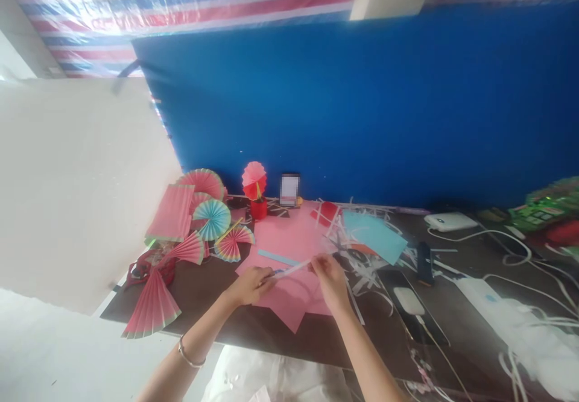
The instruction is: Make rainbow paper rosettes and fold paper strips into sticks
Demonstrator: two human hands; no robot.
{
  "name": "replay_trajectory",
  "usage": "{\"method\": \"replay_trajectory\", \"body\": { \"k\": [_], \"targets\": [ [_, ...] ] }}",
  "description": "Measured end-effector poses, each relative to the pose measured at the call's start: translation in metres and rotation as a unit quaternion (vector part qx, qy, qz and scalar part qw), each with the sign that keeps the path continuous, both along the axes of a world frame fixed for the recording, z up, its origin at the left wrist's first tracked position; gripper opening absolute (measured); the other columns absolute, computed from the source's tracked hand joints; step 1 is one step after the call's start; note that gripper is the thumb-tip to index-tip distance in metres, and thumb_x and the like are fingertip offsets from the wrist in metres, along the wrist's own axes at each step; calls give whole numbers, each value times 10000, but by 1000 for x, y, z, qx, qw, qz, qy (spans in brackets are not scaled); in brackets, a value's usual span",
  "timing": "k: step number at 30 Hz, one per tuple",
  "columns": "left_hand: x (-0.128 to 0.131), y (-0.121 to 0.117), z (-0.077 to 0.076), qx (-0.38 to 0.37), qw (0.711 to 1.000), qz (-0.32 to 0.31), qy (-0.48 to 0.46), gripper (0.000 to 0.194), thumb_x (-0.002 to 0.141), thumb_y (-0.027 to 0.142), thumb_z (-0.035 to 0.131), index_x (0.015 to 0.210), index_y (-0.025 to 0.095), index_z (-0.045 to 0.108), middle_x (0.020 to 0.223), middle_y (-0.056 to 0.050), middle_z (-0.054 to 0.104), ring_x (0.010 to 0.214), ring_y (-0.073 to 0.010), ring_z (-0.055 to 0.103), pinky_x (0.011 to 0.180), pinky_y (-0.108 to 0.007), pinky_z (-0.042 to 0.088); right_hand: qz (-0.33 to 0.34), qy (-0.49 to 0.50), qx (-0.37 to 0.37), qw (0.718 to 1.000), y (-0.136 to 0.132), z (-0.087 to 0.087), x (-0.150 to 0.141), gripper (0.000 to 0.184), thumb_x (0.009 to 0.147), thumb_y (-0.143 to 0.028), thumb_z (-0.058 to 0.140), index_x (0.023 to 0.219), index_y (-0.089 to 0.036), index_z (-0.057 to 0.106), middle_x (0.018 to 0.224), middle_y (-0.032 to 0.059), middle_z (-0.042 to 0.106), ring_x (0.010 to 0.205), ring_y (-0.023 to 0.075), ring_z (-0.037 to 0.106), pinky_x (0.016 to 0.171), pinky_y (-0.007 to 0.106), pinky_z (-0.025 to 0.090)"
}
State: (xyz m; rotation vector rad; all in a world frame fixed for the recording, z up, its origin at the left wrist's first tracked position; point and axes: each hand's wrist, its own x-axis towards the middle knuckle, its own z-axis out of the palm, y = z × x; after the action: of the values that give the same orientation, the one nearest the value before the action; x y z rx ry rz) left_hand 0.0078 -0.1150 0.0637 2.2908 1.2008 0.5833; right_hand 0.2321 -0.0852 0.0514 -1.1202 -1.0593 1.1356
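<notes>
My left hand [249,285] and my right hand [329,274] pinch the two ends of a narrow whitish strip [293,268], stretched between them. Whether it is paper or tape is not clear. A small bluish bit shows by the left fingertips, too blurred to name. Under the hands lie overlapping pink paper sheets [284,233]. Just beyond the held strip, a light blue paper strip [274,257] rests on the pink paper. Right of my right hand is a heap of white paper strips [365,276].
Pleated paper fans [151,305] crowd the table's left side. A red pot [259,209] with a paper rosette stands at the back. To the right are a light blue sheet [376,237], a black phone [420,314], a white power bank [450,222] and tangled cables. A blue panel [339,106] rises behind.
</notes>
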Motion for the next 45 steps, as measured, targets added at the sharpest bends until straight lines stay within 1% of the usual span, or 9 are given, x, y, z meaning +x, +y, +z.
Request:
{"method": "replay_trajectory", "body": {
  "k": [3, 7, 13, 17, 23, 25, 30, 36, 45],
  "targets": [
    [-8, -1, 5, -11, 999, 35, -20, 391, 927, 334, 229, 744, 155, 524, 602, 19, 500, 534, -99, 455, 520, -212, 315, 7, 16, -29, 999, -1, -11, 1, 347, 637, -424, 707, 821, -161, 573, 697, 28, 615, 631, 172, 614, 666, 349, 526],
    [-6, 4, 5, 98, 987, 80, 98, 336, 907, 225, 244, 877, 157, 572, 707, -54, 574, 668, -172, 531, 640, -286, 380, 31, -109, -36, 993, 2, -31, 1, 348, 667, -497, 636, 727, -157, 586, 648, 47, 614, 640, 211, 617, 632, 354, 506],
    [0, 17, -20, 149, 955, 111, 230, 328, 816, 87, 330, 1074, 110, 531, 976, -161, 579, 954, -282, 516, 826, -427, 380, -57, -354, 69, 931, 8, -56, -2, 348, 782, -490, 453, 691, -175, 569, 767, 104, 617, 762, 241, 565, 711, 383, 452],
    [-8, 18, -35, 133, 945, 108, 277, 311, 786, 51, 347, 999, 113, 565, 890, -150, 609, 904, -271, 555, 782, -401, 398, -87, -400, 61, 910, 7, -66, -8, 293, 815, -398, 413, 702, -172, 560, 804, 118, 599, 806, 249, 549, 736, 383, 435],
    [-23, 21, -34, 91, 945, 138, 282, 371, 879, 239, 302, 1175, 86, 466, 683, -113, 628, 666, -253, 607, 750, -425, 411, -107, -451, 86, 882, 1, -60, -20, 222, 825, -317, 400, 724, -178, 540, 812, 103, 592, 831, 244, 525, 764, 368, 400],
    [-29, 24, -35, 94, 952, 148, 251, 377, 889, 248, 275, 1185, 89, 447, 734, -118, 634, 704, -252, 611, 743, -410, 424, -113, -466, 93, 872, -1, -57, -24, 216, 828, -305, 389, 727, -182, 535, 813, 96, 590, 820, 237, 522, 759, 361, 388],
    [-41, 35, -45, 152, 954, 122, 228, 403, 812, 88, 295, 1193, 76, 426, 964, -168, 607, 928, -268, 566, 838, -442, 406, -130, -480, 78, 864, -3, -55, -30, 217, 828, -299, 371, 736, -187, 532, 842, 91, 592, 809, 229, 518, 735, 345, 370],
    [-47, 43, -49, 127, 948, 133, 260, 350, 809, 66, 286, 1079, 97, 507, 925, -152, 609, 928, -252, 563, 849, -434, 414, -137, -495, 45, 857, -5, -60, -31, 204, 810, -265, 385, 729, -188, 555, 882, 100, 602, 849, 248, 510, 720, 352, 353],
    [-40, 50, -60, 122, 946, 151, 260, 402, 802, 41, 318, 1156, 115, 493, 989, -144, 612, 1015, -251, 538, 919, -437, 374, -127, -537, 29, 833, -4, -56, -29, 188, 815, -241, 398, 744, -185, 563, 923, 107, 604, 891, 268, 490, 731, 371, 337]
  ]
}}
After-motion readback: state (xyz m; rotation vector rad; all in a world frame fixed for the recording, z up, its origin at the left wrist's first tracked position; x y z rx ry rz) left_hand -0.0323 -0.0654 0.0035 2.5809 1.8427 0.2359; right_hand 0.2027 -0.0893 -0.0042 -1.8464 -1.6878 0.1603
